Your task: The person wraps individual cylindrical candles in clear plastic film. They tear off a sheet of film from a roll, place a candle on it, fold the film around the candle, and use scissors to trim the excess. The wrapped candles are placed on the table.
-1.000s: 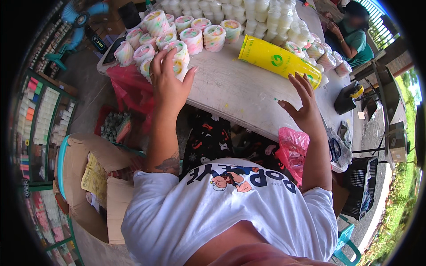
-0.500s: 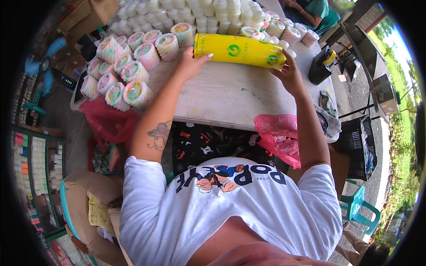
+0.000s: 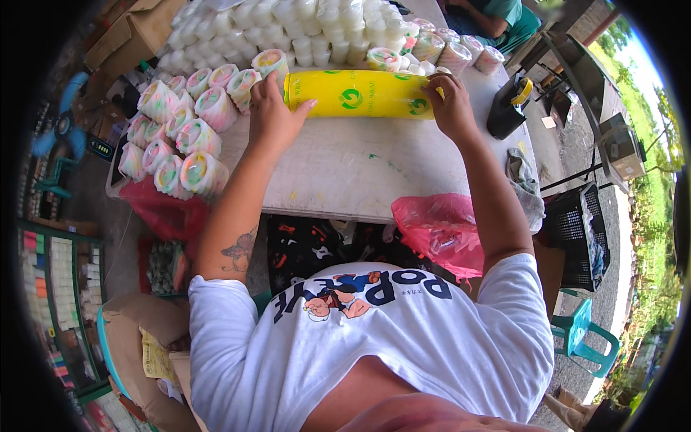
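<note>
A yellow roll of plastic wrap (image 3: 392,97) with green round marks lies crosswise over the far half of the white table (image 3: 324,173). My left hand (image 3: 277,114) grips its left end, thumb along the near side and fingers bent around the end. At the other end, my right hand (image 3: 452,104) has its fingers curled over the top edge. Behind the roll stand stacked white cups (image 3: 252,32), partly hidden by it. Close to my left hand is a group of wrapped, colour-speckled cup bundles (image 3: 216,108).
A black container with a yellow handle (image 3: 507,108) stands at the table's right edge, with a grey cloth (image 3: 524,173) nearer me. Pink plastic bags (image 3: 439,230) hang at the front edge. Another person's arm (image 3: 486,20) shows at the far right. A black crate (image 3: 576,237) stands beyond the table.
The view has shifted, and the roll sits further left in it. My right hand has gone from cupping the roll's end to curling over its top; my left fingers wrap further around the end.
</note>
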Tool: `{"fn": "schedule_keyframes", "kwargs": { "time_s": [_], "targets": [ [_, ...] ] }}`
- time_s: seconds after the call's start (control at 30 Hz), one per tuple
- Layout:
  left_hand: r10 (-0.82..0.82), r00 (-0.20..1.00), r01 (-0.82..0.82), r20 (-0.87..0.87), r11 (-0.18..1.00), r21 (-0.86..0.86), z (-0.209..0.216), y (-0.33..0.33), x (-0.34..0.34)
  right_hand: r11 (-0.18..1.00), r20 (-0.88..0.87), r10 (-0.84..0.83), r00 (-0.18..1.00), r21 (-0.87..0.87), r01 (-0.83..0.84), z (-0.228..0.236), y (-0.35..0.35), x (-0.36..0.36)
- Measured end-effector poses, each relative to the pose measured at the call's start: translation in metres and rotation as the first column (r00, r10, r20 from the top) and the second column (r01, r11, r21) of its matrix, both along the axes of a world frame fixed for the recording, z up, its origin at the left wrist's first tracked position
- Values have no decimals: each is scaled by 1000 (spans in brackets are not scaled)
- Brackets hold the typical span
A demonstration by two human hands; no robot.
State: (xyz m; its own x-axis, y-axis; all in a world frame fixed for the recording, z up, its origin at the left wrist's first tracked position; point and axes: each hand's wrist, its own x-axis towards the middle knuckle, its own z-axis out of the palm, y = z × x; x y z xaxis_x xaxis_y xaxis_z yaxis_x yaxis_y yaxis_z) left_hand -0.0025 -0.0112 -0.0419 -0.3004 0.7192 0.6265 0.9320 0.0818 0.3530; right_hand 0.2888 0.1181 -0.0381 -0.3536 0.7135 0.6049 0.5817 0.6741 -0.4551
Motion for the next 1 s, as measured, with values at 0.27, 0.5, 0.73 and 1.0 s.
{"fn": "schedule_keyframes", "kwargs": {
  "time_s": [0.27, 0.5, 0.73, 1.0],
  "targets": [
    [-673, 737, 676, 65, 732, -87, 15, 91, 128, 942, -366, 72, 928, -280, -184, -7, -16, 0],
    [-714, 481, 843, 510, 536, -44, 29, 118, 124, 726, -674, 162, 721, -414, -550, 3, -19, 14],
    [-772, 575, 807, 270, 590, -29, 22, 112, 91, 808, -725, 192, 661, -266, -526, -29, -1, 7],
    [-771, 630, 772, 93, 609, -181, 24, 102, 70, 984, -441, 121, 889, -68, -168, -37, -12, -2]
  ]
}}
